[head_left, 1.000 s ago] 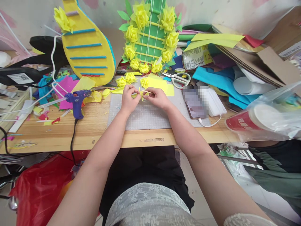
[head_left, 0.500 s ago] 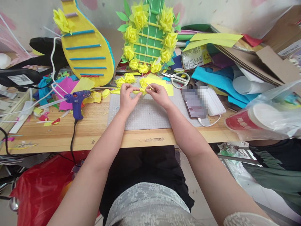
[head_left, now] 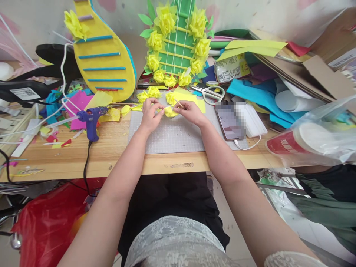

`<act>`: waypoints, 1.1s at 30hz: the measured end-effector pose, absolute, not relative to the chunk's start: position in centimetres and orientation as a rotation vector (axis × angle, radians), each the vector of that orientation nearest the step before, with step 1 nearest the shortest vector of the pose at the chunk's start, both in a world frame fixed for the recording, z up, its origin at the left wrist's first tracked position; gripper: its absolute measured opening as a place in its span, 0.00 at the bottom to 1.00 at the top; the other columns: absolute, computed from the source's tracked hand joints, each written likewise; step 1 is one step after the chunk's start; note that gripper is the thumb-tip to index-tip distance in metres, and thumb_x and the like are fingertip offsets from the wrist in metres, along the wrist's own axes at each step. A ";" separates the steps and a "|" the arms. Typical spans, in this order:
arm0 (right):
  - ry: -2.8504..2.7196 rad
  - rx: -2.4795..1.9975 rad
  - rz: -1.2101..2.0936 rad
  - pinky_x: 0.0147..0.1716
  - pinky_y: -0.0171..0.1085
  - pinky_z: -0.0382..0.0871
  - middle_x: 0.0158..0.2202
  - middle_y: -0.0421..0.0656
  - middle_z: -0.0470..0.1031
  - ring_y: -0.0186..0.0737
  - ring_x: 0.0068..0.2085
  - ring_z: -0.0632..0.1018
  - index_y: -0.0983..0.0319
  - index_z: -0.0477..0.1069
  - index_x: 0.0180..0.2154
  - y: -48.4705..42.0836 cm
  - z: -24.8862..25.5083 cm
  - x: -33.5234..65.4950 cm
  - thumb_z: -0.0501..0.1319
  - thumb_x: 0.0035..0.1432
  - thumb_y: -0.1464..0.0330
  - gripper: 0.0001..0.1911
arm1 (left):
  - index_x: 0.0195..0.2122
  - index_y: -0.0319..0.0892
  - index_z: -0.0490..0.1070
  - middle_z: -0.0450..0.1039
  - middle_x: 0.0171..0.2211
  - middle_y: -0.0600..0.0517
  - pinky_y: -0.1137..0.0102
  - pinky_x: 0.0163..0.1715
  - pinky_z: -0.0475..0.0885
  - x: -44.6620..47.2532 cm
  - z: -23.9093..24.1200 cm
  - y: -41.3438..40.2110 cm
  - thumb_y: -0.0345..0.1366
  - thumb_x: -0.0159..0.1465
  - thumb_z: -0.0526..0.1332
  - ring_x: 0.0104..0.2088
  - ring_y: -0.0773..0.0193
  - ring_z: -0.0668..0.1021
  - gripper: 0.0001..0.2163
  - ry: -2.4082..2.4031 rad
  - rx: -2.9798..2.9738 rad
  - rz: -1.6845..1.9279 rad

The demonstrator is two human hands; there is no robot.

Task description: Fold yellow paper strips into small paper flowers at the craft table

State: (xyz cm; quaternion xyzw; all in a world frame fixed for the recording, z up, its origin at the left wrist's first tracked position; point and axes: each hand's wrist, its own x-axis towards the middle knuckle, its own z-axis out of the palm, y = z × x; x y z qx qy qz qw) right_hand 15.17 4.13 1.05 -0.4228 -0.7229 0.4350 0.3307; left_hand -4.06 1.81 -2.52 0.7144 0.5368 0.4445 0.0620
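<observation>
A small yellow paper piece (head_left: 170, 112), curved like a petal, is held between my two hands over the grey cutting mat (head_left: 175, 137). At its left edge, my left hand (head_left: 151, 115) pinches it with thumb and fingertips. My right hand (head_left: 192, 112) is closed on a thin wooden stick (head_left: 178, 103) and touches the paper's right side. Just behind the paper lies a yellow paper flower (head_left: 170, 98), with another yellow flower (head_left: 153, 92) farther left. Flat yellow paper (head_left: 200, 105) rests behind my right hand.
A purple glue gun (head_left: 92, 120) stands at the left among paper scraps. Scissors (head_left: 213, 94), a phone (head_left: 229, 122) and a white power bank (head_left: 253, 120) are at the right. A bagged cup (head_left: 289, 142) sits near the edge. Yellow (head_left: 105, 61) and green (head_left: 182, 40) paper instruments stand behind.
The yellow paper between my fingers has turned and now shows a broader, rounded face. Both hands have shifted slightly, staying close together over the mat.
</observation>
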 end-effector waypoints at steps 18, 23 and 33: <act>-1.865 -1.328 0.719 0.28 0.33 0.50 0.20 0.33 0.58 0.29 0.24 0.59 0.62 0.67 0.29 2.7 1.2 13.4 0.59 0.52 0.65 0.06 | 0.39 0.45 0.66 0.70 0.36 0.50 0.64 0.45 0.68 -2.9 -1.0 0.5 0.44 0.61 0.62 0.39 0.62 0.73 0.11 1.674 2.120 1.568; -1.939 -1.336 0.617 0.29 0.32 0.51 0.21 0.34 0.62 0.30 0.25 0.61 0.62 0.69 0.31 2.2 1.3 13.2 0.58 0.52 0.65 0.07 | 0.35 0.44 0.66 0.72 0.34 0.52 0.68 0.41 0.69 -1.7 -0.5 0.1 0.33 0.57 0.64 0.37 0.64 0.73 0.07 1.570 2.141 1.506; -1.765 -1.263 0.962 0.26 0.32 0.48 0.17 0.30 0.50 0.28 0.22 0.55 0.61 0.66 0.27 3.1 0.8 13.2 0.61 0.49 0.66 0.06 | 0.27 0.43 0.65 0.69 0.30 0.53 0.70 0.35 0.67 -1.3 -0.4 0.0 0.26 0.54 0.59 0.31 0.66 0.72 0.05 1.774 1.876 1.348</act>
